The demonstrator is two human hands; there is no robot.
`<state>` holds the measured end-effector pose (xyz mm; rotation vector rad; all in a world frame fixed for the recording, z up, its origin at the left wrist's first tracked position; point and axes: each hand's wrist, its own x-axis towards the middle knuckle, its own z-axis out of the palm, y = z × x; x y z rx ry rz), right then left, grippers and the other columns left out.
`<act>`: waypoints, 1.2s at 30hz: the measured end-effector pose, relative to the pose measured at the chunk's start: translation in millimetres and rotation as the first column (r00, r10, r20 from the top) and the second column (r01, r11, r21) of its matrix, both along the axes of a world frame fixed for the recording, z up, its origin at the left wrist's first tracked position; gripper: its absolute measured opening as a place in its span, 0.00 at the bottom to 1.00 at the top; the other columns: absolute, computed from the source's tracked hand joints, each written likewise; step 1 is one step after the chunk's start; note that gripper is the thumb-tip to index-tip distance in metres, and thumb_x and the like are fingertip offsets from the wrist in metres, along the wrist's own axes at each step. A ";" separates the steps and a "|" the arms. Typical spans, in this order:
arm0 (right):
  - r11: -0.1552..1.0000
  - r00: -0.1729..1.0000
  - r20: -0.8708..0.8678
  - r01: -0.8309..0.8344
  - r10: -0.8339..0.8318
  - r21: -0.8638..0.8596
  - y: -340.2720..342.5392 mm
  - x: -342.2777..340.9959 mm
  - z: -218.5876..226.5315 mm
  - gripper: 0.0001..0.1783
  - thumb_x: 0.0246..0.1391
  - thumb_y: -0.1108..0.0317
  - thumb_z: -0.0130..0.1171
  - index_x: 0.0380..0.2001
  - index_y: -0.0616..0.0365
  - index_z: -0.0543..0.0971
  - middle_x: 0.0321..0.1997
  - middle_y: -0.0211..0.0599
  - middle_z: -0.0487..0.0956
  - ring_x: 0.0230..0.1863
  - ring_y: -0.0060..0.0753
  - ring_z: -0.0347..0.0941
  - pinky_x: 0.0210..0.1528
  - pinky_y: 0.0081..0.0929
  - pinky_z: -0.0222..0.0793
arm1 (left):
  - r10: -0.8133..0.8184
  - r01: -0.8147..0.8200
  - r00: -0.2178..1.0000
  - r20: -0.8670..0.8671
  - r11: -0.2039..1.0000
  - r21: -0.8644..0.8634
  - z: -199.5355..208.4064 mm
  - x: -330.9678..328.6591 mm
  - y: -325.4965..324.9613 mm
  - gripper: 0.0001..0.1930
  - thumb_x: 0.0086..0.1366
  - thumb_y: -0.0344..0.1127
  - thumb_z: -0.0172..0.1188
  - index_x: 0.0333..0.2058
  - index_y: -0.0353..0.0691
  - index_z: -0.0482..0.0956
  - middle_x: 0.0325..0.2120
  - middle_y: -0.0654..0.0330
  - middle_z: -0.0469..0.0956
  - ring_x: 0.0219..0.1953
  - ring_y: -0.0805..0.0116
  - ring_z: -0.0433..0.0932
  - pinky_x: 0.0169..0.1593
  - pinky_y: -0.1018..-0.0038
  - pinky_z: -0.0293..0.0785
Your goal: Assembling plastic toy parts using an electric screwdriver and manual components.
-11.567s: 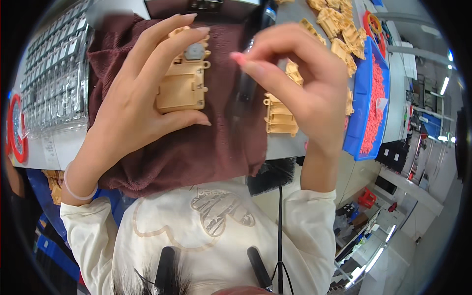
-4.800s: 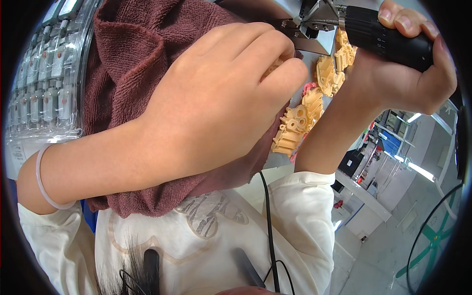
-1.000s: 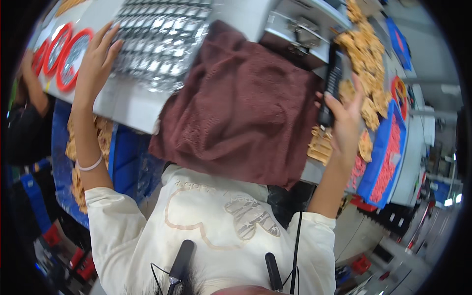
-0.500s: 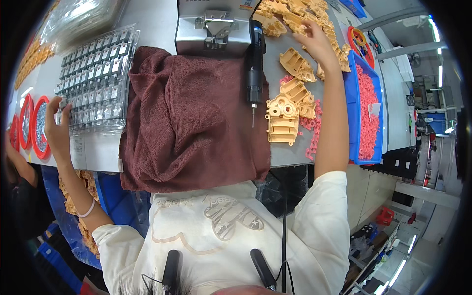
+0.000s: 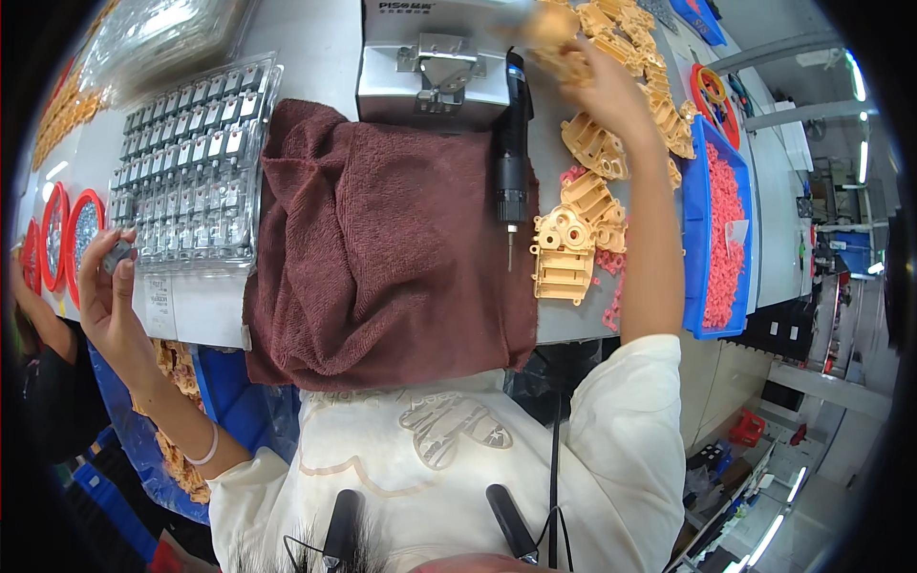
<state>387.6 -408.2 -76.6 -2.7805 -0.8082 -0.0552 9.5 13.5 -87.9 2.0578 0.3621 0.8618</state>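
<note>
My left hand (image 5: 117, 301) pinches a small grey motor (image 5: 117, 256) between thumb and fingers, beside the front left corner of a clear plastic tray. Rows of similar small motors (image 5: 191, 158) fill that tray. At the far right my right hand (image 5: 613, 94) grips a pale yellow plastic housing (image 5: 554, 27), smeared by motion, so its exact shape is unclear. Below that hand lie several more yellow housings (image 5: 562, 272), with small pink plastic parts (image 5: 611, 263) around them.
A dark red towel (image 5: 401, 239) covers the middle, with a black electric screwdriver (image 5: 512, 153) on its right edge. A silver screw feeder (image 5: 435, 81) stands behind. The blue bin (image 5: 697, 277) at right holds pink parts. Red-rimmed round dishes (image 5: 84, 229) stand at left.
My left hand has drawn back from the tray with a motor in its fingers. The right hand has lifted a yellow housing from the pile. The whole view has shifted slightly.
</note>
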 end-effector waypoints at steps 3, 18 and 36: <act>0.927 0.990 -0.129 0.001 0.051 0.374 -33.5 -27.4 25.1 0.25 0.45 0.69 0.62 0.51 0.47 0.73 0.47 0.43 0.79 0.47 0.37 0.77 0.49 0.32 0.71 | -0.018 0.018 1.000 -0.006 0.994 -0.105 1.4 7.9 -19.1 0.15 0.71 0.30 0.50 0.54 0.32 0.73 0.48 0.53 0.76 0.49 0.65 0.78 0.51 0.75 0.74; 0.566 0.589 0.117 -0.804 0.800 0.184 77.8 -146.1 14.1 0.29 0.43 0.82 0.55 0.51 0.45 0.77 0.62 0.29 0.72 0.66 0.35 0.64 0.67 0.40 0.55 | -0.581 0.604 0.797 0.163 0.769 -0.210 23.3 94.0 -100.6 0.16 0.68 0.30 0.56 0.53 0.31 0.74 0.45 0.50 0.79 0.47 0.58 0.81 0.50 0.70 0.79; 0.857 0.915 0.092 -0.400 0.392 0.325 -23.4 -167.5 22.0 0.24 0.41 0.82 0.55 0.45 0.54 0.80 0.49 0.38 0.78 0.51 0.45 0.73 0.54 0.39 0.67 | -0.549 0.614 0.788 -0.279 0.667 0.421 15.3 133.2 -176.2 0.17 0.51 0.24 0.65 0.42 0.39 0.83 0.43 0.57 0.80 0.47 0.55 0.77 0.50 0.66 0.72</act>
